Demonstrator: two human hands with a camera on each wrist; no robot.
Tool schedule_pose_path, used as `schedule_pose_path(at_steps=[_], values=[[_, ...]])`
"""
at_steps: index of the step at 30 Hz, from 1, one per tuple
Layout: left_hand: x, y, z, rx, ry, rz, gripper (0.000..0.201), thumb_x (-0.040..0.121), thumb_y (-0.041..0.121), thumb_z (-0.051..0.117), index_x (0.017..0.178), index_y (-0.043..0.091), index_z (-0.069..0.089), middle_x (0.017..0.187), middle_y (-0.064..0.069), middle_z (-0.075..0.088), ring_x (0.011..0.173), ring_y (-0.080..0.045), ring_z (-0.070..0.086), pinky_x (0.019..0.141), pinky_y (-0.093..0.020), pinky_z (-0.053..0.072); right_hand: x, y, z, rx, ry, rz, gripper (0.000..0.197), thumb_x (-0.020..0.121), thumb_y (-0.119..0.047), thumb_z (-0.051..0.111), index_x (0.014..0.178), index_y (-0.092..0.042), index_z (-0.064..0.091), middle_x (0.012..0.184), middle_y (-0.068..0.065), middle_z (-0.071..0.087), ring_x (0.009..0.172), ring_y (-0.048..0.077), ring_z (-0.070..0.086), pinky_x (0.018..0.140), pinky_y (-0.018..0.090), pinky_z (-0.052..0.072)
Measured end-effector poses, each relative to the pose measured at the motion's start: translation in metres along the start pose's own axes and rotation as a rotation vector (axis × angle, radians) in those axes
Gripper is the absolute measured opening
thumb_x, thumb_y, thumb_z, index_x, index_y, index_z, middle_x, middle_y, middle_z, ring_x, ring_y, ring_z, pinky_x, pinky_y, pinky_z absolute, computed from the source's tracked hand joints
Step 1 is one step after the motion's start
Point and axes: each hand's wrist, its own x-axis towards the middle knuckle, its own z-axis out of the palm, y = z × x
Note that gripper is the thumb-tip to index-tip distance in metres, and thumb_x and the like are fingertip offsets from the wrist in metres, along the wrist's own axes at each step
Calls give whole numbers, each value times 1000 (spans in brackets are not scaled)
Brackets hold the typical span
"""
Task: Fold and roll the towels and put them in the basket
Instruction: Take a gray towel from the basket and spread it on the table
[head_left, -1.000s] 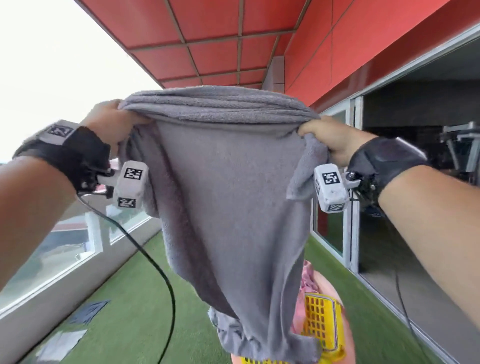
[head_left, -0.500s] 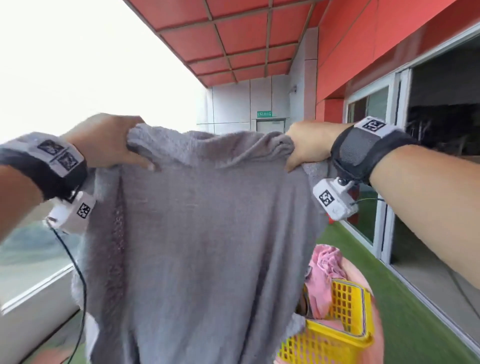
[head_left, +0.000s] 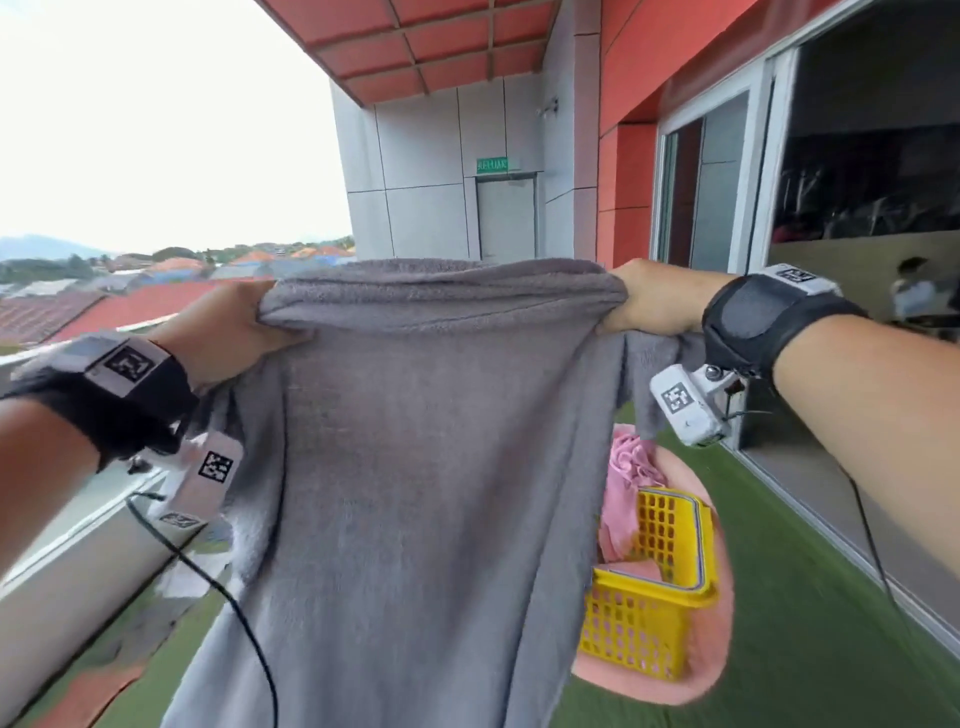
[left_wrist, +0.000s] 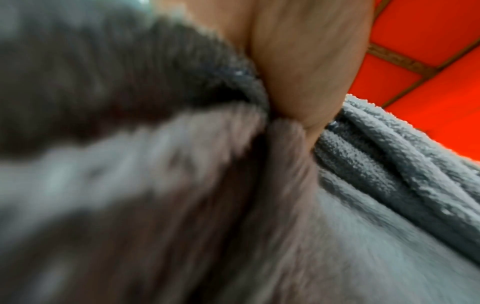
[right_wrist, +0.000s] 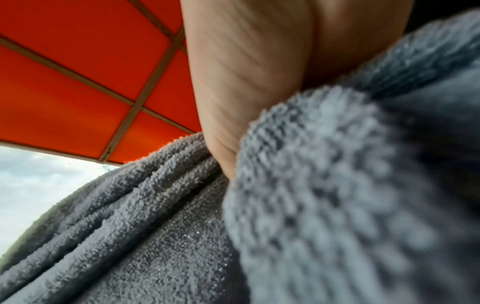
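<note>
left hand (head_left: 228, 327) grip: grey towel (head_left: 415, 493) top edge | right hand (head_left: 654, 299) grip: same edge | towel hangs free | yellow basket (head_left: 644, 613) below right

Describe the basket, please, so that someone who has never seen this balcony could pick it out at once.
Look at the green turf floor beside the sliding glass doors, lower right of the hanging grey towel. There stands the yellow basket, on something pink, a pink cloth inside. It alone is bright yellow with lattice walls.
</note>
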Motion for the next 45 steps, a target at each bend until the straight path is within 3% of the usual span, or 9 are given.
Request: schedule_pose_path(at_steps=[8,14,19,27,32,36,39,42,45], values=[[36,44,103,16,-276,137,49,61,48,89,103,35,67,88,17,70,80,-1,64,69,-24,47,-41,92,19,-140,-115,197,27,67,-35,90,76,-25,66,76,-5,68,70,14,63,63,28,49],[59,100,205,52,-391,167,36,67,34,88,95,32,66,81,9,71,76,-16,67,76,-35,54,-72,201,53,-327,-136,351,17,75,-29,77,80,-23,62,75,0,63,69,22,61,58,33,49],[66,166,295,54,-470,171,31,69,28,83,95,27,66,75,6,69,70,-14,63,66,-32,49,-105,310,73,-386,-158,412,15,78,-36,64,91,-29,64,83,2,65,76,29,63,62,35,50],[85,289,418,6,-558,209,32,71,24,81,97,24,64,78,2,67,71,-19,62,63,-31,44,-161,470,86,-440,-139,522,17,81,-37,63,80,-27,50,68,-4,46,78,34,64,62,35,46],[97,356,480,62,-582,263,42,72,27,77,111,22,62,81,-2,67,74,-27,61,68,-36,51,-201,554,86,-468,-137,605,17,82,-34,61,79,-26,46,81,9,59,81,38,64,64,36,47],[108,403,520,115,-565,325,54,76,26,73,127,20,56,79,0,58,68,-22,51,60,-31,39,-228,610,86,-489,-127,687,14,82,-31,59,80,-28,45,89,12,65,82,38,65,65,36,48],[117,428,547,148,-569,364,67,79,29,70,141,22,46,88,-2,61,67,-17,48,62,-31,43,-244,644,89,-522,-112,725,7,83,-30,57,84,-27,51,93,13,68,87,38,67,66,37,49],[124,449,569,158,-573,392,54,81,30,68,131,20,50,103,-4,62,80,-20,47,72,-34,44,-257,670,90,-540,-98,774,8,84,-26,58,92,-25,58,97,13,67,90,38,67,67,36,47],[127,469,585,164,-543,411,36,78,34,68,109,22,53,96,-4,58,79,-22,50,70,-36,40,-269,691,86,-566,-84,805,13,84,-21,59,96,-23,59,98,14,67,90,38,67,68,36,47]])
